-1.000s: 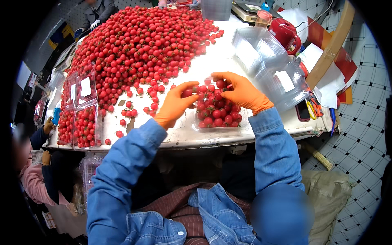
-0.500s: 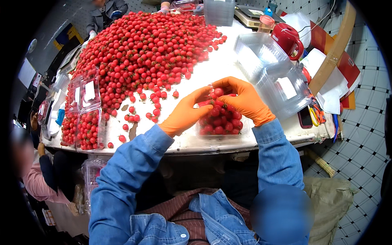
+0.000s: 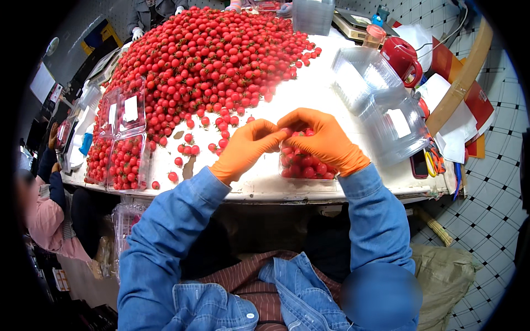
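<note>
Over the clear box [image 3: 309,179] of tomatoes [image 3: 306,161] near the front edge of the table [image 3: 259,182], the left hand [image 3: 245,150] and right hand [image 3: 326,140] meet, fingertips narrowed at a small tomato [image 3: 286,133], whose holder cannot be told, and a loose pinch could send it rolling off.

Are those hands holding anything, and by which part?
Seemingly a small round red tomato, between orange-gloved left hand and right hand; gripped part hidden.

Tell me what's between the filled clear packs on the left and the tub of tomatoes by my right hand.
In the head view, a few loose tomatoes, a brown patch and your left hand lie between the packs and the tub.
</note>
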{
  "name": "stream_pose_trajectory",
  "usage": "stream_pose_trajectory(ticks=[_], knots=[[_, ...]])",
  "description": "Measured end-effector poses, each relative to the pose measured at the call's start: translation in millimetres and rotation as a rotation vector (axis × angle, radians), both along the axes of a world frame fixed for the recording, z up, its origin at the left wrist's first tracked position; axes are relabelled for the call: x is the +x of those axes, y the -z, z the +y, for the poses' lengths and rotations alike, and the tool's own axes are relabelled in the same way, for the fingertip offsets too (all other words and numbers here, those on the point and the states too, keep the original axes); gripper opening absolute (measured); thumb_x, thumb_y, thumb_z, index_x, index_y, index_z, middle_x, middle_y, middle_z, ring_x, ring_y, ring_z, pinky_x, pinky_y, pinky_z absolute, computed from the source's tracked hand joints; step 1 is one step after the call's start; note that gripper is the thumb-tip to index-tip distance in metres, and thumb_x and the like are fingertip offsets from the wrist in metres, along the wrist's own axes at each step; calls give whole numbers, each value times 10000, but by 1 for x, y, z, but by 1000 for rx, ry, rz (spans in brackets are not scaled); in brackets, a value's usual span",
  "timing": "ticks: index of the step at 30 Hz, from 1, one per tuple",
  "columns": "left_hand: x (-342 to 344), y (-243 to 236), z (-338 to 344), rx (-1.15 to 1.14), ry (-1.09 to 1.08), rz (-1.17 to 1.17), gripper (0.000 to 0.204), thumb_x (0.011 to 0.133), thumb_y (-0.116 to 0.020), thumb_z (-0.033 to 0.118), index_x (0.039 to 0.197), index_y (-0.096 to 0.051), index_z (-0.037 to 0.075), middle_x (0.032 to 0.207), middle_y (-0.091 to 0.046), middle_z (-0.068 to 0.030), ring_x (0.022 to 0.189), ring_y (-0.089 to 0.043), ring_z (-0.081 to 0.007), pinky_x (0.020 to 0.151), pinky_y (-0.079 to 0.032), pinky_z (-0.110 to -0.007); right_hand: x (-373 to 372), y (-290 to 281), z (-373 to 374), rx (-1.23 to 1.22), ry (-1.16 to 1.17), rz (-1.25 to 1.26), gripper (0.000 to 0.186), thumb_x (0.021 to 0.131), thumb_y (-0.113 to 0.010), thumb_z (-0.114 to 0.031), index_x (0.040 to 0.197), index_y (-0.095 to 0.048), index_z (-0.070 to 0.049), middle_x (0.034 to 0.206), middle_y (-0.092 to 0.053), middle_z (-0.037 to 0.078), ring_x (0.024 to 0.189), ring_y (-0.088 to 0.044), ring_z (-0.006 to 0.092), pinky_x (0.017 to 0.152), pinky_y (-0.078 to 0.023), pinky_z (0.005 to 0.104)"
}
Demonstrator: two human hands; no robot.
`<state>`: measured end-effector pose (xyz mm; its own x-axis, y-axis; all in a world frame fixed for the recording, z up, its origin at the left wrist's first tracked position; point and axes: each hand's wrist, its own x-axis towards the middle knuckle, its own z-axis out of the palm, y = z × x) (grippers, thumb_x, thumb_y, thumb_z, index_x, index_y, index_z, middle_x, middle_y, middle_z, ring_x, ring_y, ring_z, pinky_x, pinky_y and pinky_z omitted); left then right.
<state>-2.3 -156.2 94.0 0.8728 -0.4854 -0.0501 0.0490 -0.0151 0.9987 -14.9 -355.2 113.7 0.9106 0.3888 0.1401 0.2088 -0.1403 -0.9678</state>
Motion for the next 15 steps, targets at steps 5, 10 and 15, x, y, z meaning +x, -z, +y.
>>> stream_pose_trajectory(ticks=[5, 10, 15], knots=[[20, -3, 46, 8, -175, -100, 267, 929, -624, 251, 1073, -653, 27, 934, -668, -44, 863, -629, -132, 803, -490, -264, 18, 20, -30, -310, 244, -246, 312, 772, -692, -83, 1078, -643, -45, 1001, -651, 102, 955, -625, 218, 837, -496, 319], [50, 9, 133, 83, -506, -179, 272, 964, -559, 248, 1117, -641, 38, 997, -673, -39, 898, -626, -126, 811, -483, -268, 19, 50, -19, -617, 28, -486, 344, 735, -715, -159, 1064, -648, -79, 1158, -589, 108, 1100, -513, 308, 962, -424, 383], [58, 44, 185, 266, -571, -273, 287, 925, -614, 221, 1107, -643, 0, 989, -670, -52, 891, -612, -126, 781, -484, -276, 26, 46, -21, -678, -12, -327, 234, 734, -669, -113, 967, -661, -85, 997, -611, 89, 999, -544, 287, 851, -470, 378]])
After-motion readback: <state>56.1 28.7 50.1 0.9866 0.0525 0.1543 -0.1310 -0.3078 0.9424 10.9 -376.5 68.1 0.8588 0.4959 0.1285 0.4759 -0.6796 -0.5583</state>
